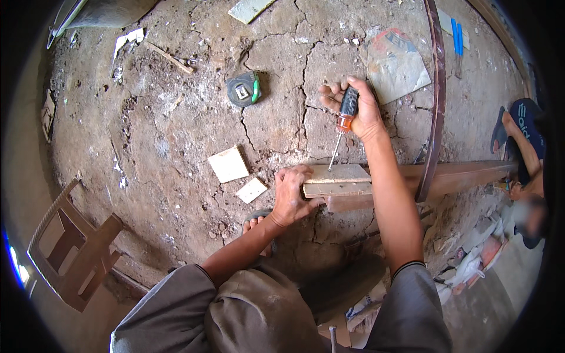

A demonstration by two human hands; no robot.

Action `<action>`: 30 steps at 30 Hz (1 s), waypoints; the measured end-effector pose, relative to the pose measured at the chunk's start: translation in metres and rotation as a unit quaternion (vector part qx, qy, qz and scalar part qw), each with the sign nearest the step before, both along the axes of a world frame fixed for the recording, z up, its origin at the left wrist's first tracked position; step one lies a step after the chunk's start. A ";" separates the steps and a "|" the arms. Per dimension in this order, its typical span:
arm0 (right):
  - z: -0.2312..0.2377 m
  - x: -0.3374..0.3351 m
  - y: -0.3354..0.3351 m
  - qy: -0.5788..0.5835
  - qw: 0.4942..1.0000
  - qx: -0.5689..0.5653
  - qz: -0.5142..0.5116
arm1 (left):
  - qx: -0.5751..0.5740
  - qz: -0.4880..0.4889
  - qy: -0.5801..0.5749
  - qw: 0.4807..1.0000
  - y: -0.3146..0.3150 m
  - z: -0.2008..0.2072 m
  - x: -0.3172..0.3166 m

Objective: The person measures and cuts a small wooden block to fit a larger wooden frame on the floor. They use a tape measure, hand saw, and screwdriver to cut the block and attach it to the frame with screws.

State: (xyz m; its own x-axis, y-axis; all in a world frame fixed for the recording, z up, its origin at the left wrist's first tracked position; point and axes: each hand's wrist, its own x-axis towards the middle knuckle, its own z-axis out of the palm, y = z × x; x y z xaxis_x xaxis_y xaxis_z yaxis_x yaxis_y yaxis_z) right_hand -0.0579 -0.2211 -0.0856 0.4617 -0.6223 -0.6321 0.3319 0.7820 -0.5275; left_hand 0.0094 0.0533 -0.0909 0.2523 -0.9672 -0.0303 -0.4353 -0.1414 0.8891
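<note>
My right hand point(366, 113) is wrapped round the black and orange handle of a screwdriver point(344, 123). Its thin metal shaft slants down, and the tip meets, or nearly meets, the top of a short flat board point(342, 171). At that board's left end my left hand point(292, 196) grips, fingers over the top and thumb along the near side. Beneath the board lies a long brown wooden beam point(465, 175) that runs off to the right. Whether a screw sits under the tip is too small to tell.
A black and green tape measure point(242, 89) and two pale wood offcuts point(228, 164) lie on cracked ground. A dark curved strip point(438, 100) crosses the beam. A brown chair point(85, 253) is at left; another person point(527, 138) is at far right, near rubble.
</note>
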 end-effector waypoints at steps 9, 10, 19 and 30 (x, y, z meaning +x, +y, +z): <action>-0.007 0.019 0.009 0.170 0.982 -0.065 0.052 | -0.018 -0.001 -0.013 1.000 -0.001 0.002 0.003; -0.005 0.020 0.010 0.199 0.973 -0.091 0.078 | -0.019 -0.001 -0.021 1.000 -0.001 0.002 0.003; 0.004 0.005 0.002 0.023 0.998 -0.028 0.055 | -0.041 0.007 -0.034 0.999 0.000 -0.002 -0.004; -0.002 0.024 0.013 0.272 0.935 -0.190 0.127 | -0.029 0.008 -0.027 0.999 -0.001 -0.001 -0.001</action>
